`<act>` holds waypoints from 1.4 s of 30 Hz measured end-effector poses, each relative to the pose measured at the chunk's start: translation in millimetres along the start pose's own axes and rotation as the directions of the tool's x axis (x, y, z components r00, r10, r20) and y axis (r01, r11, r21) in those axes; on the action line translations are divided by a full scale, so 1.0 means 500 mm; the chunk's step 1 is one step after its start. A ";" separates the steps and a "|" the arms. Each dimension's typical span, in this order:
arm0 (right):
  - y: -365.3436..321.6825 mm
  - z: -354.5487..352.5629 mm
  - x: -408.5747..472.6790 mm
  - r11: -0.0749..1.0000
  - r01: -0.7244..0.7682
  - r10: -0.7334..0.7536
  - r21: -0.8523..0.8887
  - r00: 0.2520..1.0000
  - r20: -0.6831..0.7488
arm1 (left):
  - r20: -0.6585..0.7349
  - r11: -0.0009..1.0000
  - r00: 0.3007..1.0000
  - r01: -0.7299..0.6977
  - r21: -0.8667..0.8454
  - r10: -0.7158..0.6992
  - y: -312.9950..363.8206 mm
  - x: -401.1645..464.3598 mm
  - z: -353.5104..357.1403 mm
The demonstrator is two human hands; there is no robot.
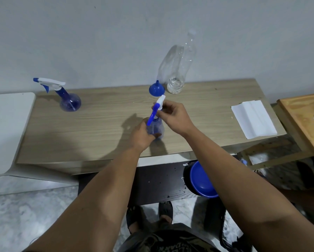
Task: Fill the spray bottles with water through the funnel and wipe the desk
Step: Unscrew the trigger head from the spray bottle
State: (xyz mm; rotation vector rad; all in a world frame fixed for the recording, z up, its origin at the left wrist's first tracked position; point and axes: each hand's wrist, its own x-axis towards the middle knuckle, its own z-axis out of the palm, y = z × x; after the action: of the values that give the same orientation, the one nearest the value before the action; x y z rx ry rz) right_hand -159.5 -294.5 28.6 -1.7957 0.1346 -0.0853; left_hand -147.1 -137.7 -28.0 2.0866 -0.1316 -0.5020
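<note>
Two spray bottles on wooden counter [101, 128]. Near spray bottle [155, 127] stood mid-counter; left hand [140, 136] gripped its body, fingers curled round it. Right hand [172, 115] pinched white-and-blue trigger head [157, 108] at bottle's neck, fingers narrow. Second spray bottle [69, 99] stood well apart at far left, untouched. Blue funnel [156, 89] sat mouth-down just beside clear water bottle [178, 77] at back edge. White folded paper [253, 118] lay at right end.

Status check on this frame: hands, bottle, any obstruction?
Left hand grips translucent blue spray bottle; right hand pinches its white-and-blue trigger head. Blue plastic funnel stands inverted behind. Nothing obstructing.
</note>
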 end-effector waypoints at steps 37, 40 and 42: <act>0.204 -0.101 -0.050 0.474 -0.540 0.540 -0.696 0.802 -0.255 | -0.004 0.998 1.000 -0.007 0.065 0.007 0.020 -0.016 -0.012; 0.196 -0.096 -0.064 0.427 -0.515 0.519 -0.743 0.812 -0.265 | 0.003 0.997 1.000 -0.020 0.075 0.020 0.021 -0.016 -0.013; 0.186 -0.093 -0.066 0.425 -0.526 0.517 -0.736 0.809 -0.280 | 0.006 0.996 1.000 -0.022 0.084 0.021 0.021 -0.015 -0.014</act>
State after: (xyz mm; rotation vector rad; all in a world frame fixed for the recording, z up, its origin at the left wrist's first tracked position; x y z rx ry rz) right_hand -202.8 -355.8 -51.0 -2.5620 0.8710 0.5103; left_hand -150.1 -135.6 -13.8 2.1635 -0.1802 -0.4959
